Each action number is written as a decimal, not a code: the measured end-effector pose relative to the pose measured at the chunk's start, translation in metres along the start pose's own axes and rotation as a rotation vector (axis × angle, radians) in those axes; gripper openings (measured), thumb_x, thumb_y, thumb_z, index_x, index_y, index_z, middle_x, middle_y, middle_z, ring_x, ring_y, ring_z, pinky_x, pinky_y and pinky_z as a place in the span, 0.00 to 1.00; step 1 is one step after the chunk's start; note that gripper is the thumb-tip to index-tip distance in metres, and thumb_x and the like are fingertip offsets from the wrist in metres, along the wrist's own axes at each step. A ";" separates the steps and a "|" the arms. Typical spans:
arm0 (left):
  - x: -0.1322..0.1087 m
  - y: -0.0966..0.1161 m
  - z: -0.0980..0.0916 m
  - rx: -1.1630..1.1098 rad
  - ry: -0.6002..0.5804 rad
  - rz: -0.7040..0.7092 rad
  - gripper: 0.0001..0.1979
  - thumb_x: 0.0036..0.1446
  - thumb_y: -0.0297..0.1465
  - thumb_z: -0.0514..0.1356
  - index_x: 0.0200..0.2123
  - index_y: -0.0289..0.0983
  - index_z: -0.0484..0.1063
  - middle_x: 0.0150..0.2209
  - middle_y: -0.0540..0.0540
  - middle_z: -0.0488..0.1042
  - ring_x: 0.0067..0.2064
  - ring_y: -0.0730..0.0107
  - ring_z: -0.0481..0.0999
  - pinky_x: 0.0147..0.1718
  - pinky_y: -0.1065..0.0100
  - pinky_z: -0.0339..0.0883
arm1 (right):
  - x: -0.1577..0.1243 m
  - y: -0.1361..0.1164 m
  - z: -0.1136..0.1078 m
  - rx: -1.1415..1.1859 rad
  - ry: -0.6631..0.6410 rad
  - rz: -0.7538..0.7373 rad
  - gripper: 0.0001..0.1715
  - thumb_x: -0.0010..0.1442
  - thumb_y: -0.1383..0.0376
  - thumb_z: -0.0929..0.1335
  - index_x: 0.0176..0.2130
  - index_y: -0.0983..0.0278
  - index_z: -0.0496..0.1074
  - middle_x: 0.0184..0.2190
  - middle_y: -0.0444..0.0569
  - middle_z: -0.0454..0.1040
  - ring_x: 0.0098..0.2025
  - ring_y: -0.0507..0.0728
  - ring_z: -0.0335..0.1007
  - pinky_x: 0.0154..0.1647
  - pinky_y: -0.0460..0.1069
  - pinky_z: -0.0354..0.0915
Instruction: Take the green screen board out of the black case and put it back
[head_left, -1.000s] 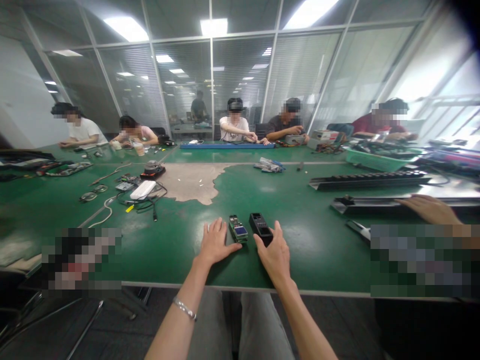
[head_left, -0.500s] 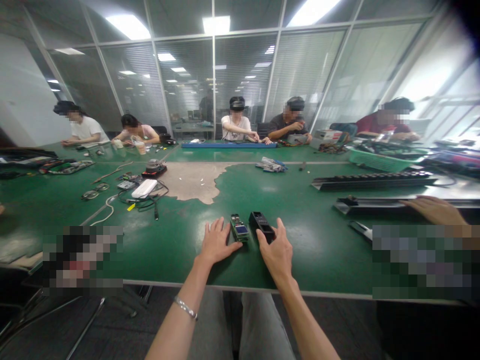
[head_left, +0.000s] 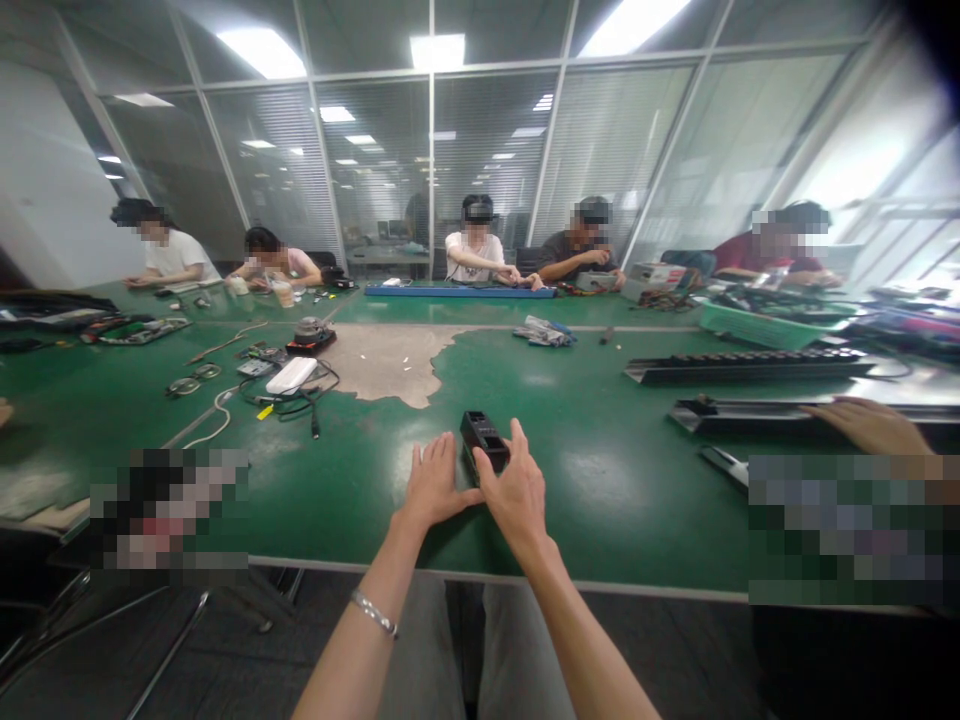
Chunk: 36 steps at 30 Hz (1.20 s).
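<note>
A small black plastic housing [head_left: 478, 428] with cut-out openings is in front of me near the table's front edge. My right hand [head_left: 519, 490] grips it from the right, thumb on the near side and fingers along the far side. The housing sits over the spot of the small green circuit board, which it now hides almost wholly. My left hand [head_left: 433, 487] rests on the table just left of the housing, fingers stretched out. Its thumb points right toward the housing's near end; whether it touches cannot be made out.
A white device [head_left: 291, 376] with black cables lies left on the green table [head_left: 375, 510]. Gloves [head_left: 544, 331] lie farther back. Long black metal channels [head_left: 750, 365] stand at right, where another person's hand [head_left: 870, 420] rests. Several people sit across the table.
My right hand has moved left with the black housing, bringing it over the green circuit board, which was visible beside it before. My left hand has stayed almost in place.
</note>
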<state>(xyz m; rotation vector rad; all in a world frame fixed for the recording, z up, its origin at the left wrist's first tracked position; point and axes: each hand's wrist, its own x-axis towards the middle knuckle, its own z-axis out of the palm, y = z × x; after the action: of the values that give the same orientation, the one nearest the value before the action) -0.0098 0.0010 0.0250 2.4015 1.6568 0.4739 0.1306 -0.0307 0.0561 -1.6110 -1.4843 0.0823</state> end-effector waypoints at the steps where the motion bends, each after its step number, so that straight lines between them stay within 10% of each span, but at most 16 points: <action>1: 0.000 0.000 0.000 0.001 -0.001 0.000 0.53 0.51 0.56 0.56 0.69 0.29 0.42 0.70 0.33 0.46 0.70 0.50 0.46 0.67 0.46 0.34 | -0.001 -0.001 0.001 -0.014 -0.002 -0.012 0.43 0.61 0.54 0.63 0.67 0.72 0.50 0.50 0.64 0.73 0.50 0.66 0.71 0.49 0.59 0.66; 36: 0.001 -0.005 0.009 0.010 0.006 0.008 0.50 0.52 0.43 0.55 0.69 0.29 0.32 0.70 0.35 0.44 0.70 0.52 0.44 0.66 0.47 0.33 | -0.024 0.013 0.015 -0.131 -0.023 -0.037 0.49 0.61 0.51 0.65 0.68 0.74 0.45 0.56 0.65 0.69 0.53 0.67 0.67 0.52 0.58 0.63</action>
<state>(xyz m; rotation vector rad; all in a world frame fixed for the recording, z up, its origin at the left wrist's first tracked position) -0.0107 0.0042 0.0152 2.4172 1.6567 0.4755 0.1252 -0.0401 0.0271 -1.6906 -1.5640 -0.0175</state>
